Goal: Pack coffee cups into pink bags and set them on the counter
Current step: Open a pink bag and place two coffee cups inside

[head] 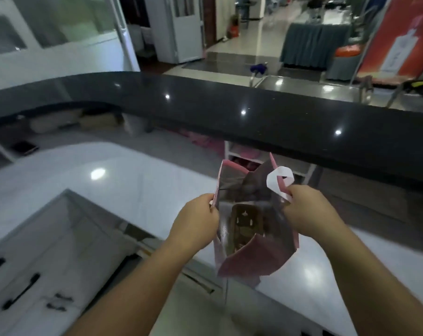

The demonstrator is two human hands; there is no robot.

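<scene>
Pink bag (pixel 256 258): paper, silvery lining, held open in mid-air above the white worktop (pixel 137 180), at about 5 o'clock from frame centre. Mouth spread wide, facing up toward the camera. A brown insert (pixel 244 229) with cut-outs lies at the bottom inside; blur prevents telling whether cups sit in it.

Left hand (pixel 195 226): at 9 o'clock of the bag, fingers pinching the bag's left rim.

Right hand (pixel 305 212): at 3 o'clock of the bag, fingers curled round the right rim, just below the handle.

Handle (pixel 279 179): white paper loop, standing up at 1 o'clock of the bag, next to the right hand.

Black counter (pixel 229 103): glossy, curved, running across the frame at 12 o'clock beyond the bag, well apart from it.

White shelf (pixel 300 166): under the counter, at 12 o'clock of the bag; pink items on it, too blurred to identify.

White cabinet (pixel 35 275): at 8 o'clock, with dark handles.

Dark flat object (pixel 26 147): at 10 o'clock on the lower surface, unclear.
</scene>
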